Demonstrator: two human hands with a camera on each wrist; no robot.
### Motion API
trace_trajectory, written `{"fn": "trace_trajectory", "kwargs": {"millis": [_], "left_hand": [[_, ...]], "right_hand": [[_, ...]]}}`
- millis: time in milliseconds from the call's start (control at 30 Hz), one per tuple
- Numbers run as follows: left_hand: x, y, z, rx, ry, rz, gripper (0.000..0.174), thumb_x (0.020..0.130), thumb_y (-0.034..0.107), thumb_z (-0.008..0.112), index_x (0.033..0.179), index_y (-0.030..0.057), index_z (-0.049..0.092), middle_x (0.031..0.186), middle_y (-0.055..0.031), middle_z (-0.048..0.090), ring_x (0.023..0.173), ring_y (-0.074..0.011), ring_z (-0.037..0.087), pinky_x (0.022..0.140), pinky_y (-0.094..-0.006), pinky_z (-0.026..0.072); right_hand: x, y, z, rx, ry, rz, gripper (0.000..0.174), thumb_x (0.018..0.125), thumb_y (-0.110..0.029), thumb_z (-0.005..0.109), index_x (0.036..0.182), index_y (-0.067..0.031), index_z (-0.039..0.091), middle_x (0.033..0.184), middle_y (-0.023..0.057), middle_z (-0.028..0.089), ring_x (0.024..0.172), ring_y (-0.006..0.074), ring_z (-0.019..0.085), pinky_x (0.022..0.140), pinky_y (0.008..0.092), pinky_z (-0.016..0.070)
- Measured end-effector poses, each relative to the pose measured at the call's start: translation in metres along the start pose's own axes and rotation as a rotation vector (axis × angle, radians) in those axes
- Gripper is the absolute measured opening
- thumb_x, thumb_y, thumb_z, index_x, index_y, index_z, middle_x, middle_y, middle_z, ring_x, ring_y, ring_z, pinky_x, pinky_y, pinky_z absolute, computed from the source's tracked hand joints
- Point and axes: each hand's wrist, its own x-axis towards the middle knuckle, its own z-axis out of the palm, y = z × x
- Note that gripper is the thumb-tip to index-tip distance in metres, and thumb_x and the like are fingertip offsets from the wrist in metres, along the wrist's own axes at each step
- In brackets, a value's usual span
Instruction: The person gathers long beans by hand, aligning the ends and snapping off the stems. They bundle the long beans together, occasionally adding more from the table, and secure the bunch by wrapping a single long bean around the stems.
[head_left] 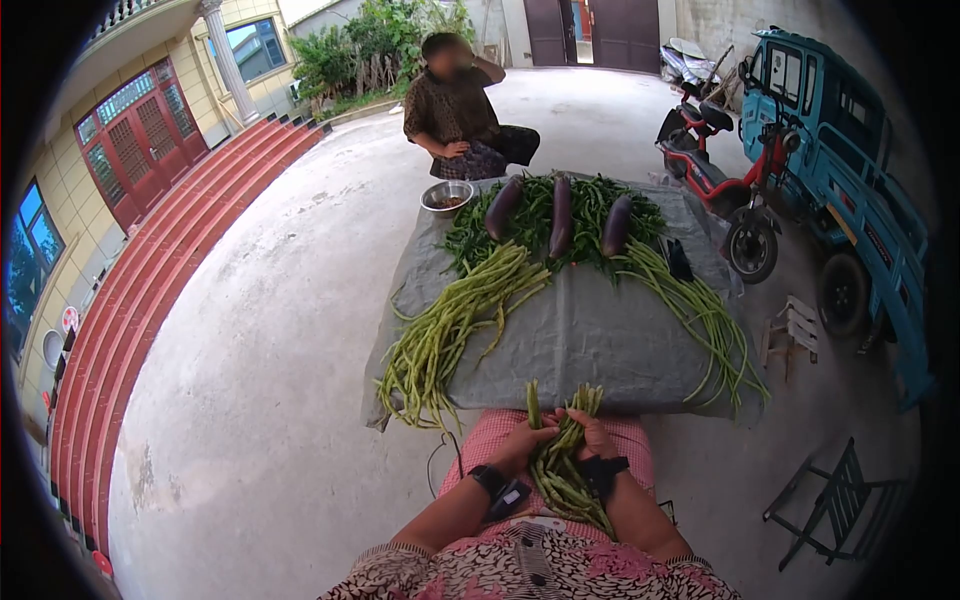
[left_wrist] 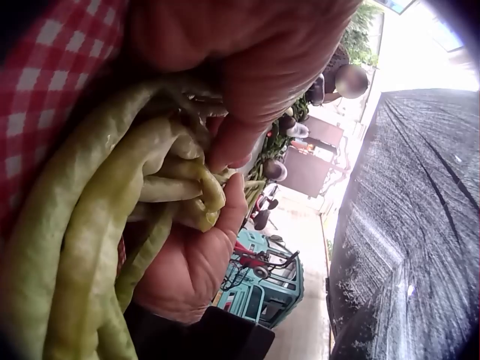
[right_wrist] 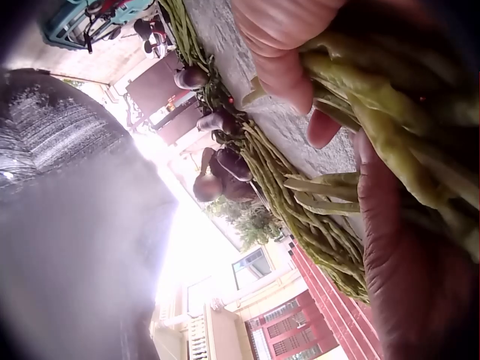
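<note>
Over the lap, both hands are at a bunch of long beans [head_left: 563,482], its lower part hanging down onto the pink checked cloth. My left hand [head_left: 520,447] grips beans on its side, with short ends [right_wrist: 324,193] jutting out past the fingers. My right hand [head_left: 598,440] holds the upper part of the bunch, its fingers curled round the stalks. In the left wrist view, thick pale green beans [left_wrist: 94,247] run between the two hands, whose fingertips nearly meet. The palms' inner sides are partly hidden by the beans.
A grey-covered table [head_left: 560,350] ahead carries two piles of long beans [head_left: 455,325] [head_left: 700,325], green peppers [head_left: 590,205], several eggplants [head_left: 561,215] and a metal bowl [head_left: 447,198]. A person [head_left: 460,105] sits behind it. A folding chair [head_left: 838,500] stands at right.
</note>
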Motion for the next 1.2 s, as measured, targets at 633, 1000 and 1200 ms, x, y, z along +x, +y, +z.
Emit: {"fn": "trace_trajectory", "kwargs": {"millis": [633,1000,1200], "left_hand": [[-0.002,-0.002,-0.005,-0.291,-0.050,-0.096,0.017,0.088,0.017,0.062,0.102,0.0076,0.060,0.097,-0.0058,0.065,0.089,-0.0201,0.063,0.082,-0.0331,0.0491],[-0.002,0.005,-0.003,-0.246,-0.056,-0.056,0.017,0.087,0.011,0.065,0.099,0.0076,0.053,0.099,-0.0030,0.058,0.093,-0.0168,0.058,0.086,-0.0311,0.0470],[-0.004,0.006,-0.002,-0.222,-0.081,-0.038,0.021,0.089,0.014,0.065,0.105,0.0073,0.054,0.104,-0.0039,0.059,0.097,-0.0173,0.059,0.088,-0.0311,0.0478]], "right_hand": [[-0.003,-0.001,0.004,-0.134,-0.338,-0.185,0.024,0.090,-0.016,0.058,0.111,-0.0042,0.054,0.103,0.0096,0.062,0.096,0.0228,0.061,0.085,0.0374,0.0510],[-0.002,0.004,0.008,0.014,-0.221,-0.198,0.039,0.089,-0.013,0.063,0.125,-0.0065,0.048,0.116,0.0100,0.059,0.108,0.0237,0.058,0.094,0.0413,0.0504],[-0.005,0.003,0.010,-0.007,-0.206,-0.166,0.044,0.091,-0.017,0.063,0.129,-0.0051,0.045,0.124,0.0125,0.054,0.115,0.0268,0.056,0.095,0.0427,0.0497]]}}
